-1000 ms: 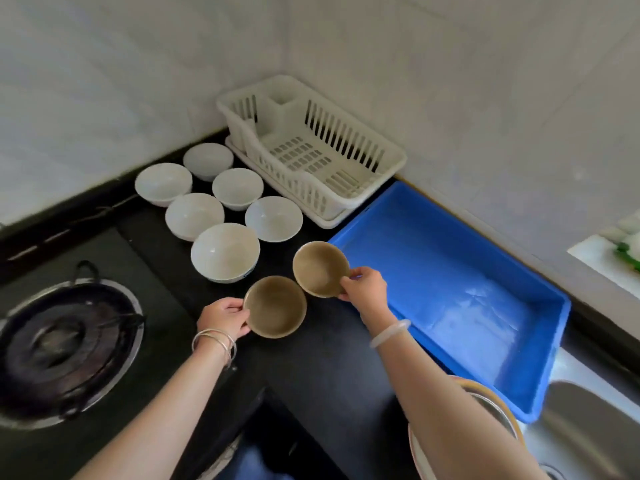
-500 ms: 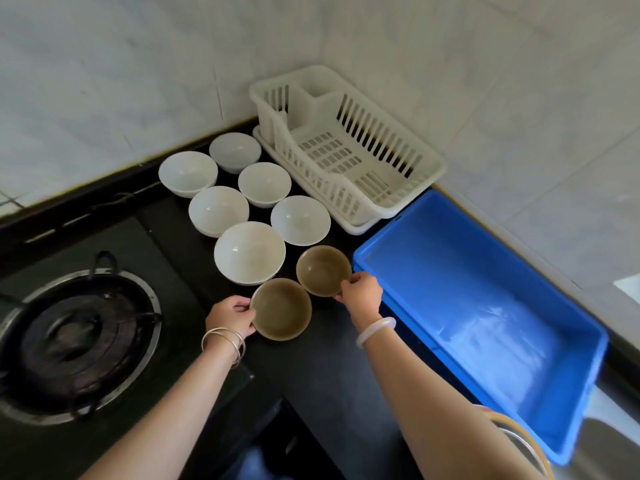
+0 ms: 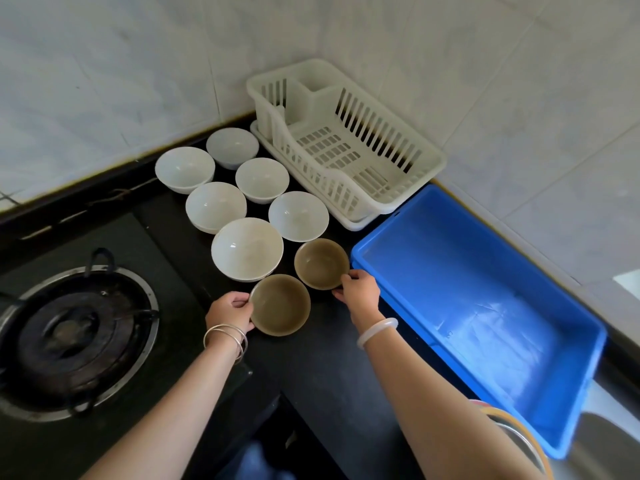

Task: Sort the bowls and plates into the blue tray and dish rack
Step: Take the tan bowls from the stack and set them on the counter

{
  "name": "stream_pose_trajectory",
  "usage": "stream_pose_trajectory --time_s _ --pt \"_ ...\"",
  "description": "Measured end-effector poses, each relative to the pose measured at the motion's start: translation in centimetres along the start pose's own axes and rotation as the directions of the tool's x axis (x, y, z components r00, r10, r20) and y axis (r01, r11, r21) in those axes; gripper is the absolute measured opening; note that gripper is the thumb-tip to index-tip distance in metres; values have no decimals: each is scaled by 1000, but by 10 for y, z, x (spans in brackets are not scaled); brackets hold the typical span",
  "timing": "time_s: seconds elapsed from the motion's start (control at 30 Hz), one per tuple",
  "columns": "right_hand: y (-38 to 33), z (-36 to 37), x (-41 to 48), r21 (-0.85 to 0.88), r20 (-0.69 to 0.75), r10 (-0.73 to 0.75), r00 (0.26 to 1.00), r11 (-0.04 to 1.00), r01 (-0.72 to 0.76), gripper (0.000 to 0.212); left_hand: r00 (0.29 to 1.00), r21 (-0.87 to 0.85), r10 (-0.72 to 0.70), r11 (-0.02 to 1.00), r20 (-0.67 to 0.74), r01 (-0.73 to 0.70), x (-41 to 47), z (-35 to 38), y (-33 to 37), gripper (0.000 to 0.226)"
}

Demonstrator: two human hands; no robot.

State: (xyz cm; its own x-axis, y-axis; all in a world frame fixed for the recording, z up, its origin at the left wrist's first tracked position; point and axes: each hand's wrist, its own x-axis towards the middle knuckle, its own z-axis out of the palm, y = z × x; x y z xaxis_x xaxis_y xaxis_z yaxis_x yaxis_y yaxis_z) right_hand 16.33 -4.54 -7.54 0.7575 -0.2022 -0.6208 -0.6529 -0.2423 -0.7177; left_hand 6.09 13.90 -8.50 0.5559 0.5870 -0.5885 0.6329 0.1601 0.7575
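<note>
Two small brown bowls sit low on the black counter. My left hand grips the left rim of the nearer brown bowl. My right hand pinches the right rim of the farther brown bowl. Behind them stand several white bowls, the largest touching distance from the brown ones. The blue tray lies to the right and holds nothing. The white dish rack stands in the corner behind it, also holding nothing.
A gas burner fills the left of the counter. A round rimmed dish shows under my right forearm, beside a metal sink at the bottom right. Tiled walls close off the back and right.
Both brown bowls have come down lower and closer to the white bowls, still held in my hands. The camera has shifted, so the whole scene sits further right.
</note>
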Motion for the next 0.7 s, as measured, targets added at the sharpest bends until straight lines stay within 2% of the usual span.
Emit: stream_pose_trajectory --time_s 0.1,0.2,0.37,0.4,0.5,0.6,0.7 --pt "0 -3 -2 5 25 1 1000 1000 -1 10 999 1 21 1000 -24 -21 -2 1 0 16" --pt "3 -5 -2 -39 42 -17 999 999 19 17 999 -13 23 1000 -45 -24 -4 3 0 16" --pt "3 -11 -1 -60 100 4 995 998 2 8 997 9 39 999 -59 -38 -4 3 1 18" --pt "3 -13 -3 -70 113 4 994 998 4 12 997 21 50 999 -61 -49 -7 2 1 20" --pt "4 -22 -8 -140 126 -55 991 988 72 31 984 162 163 975 -69 -150 -18 0 0 23" --pt "5 -39 -21 -229 115 -168 979 955 190 32 950 334 309 902 -50 -276 -37 0 5 26" --pt "7 -65 -40 -324 100 -299 949 892 315 28 914 409 404 831 24 -378 -60 8 12 28"
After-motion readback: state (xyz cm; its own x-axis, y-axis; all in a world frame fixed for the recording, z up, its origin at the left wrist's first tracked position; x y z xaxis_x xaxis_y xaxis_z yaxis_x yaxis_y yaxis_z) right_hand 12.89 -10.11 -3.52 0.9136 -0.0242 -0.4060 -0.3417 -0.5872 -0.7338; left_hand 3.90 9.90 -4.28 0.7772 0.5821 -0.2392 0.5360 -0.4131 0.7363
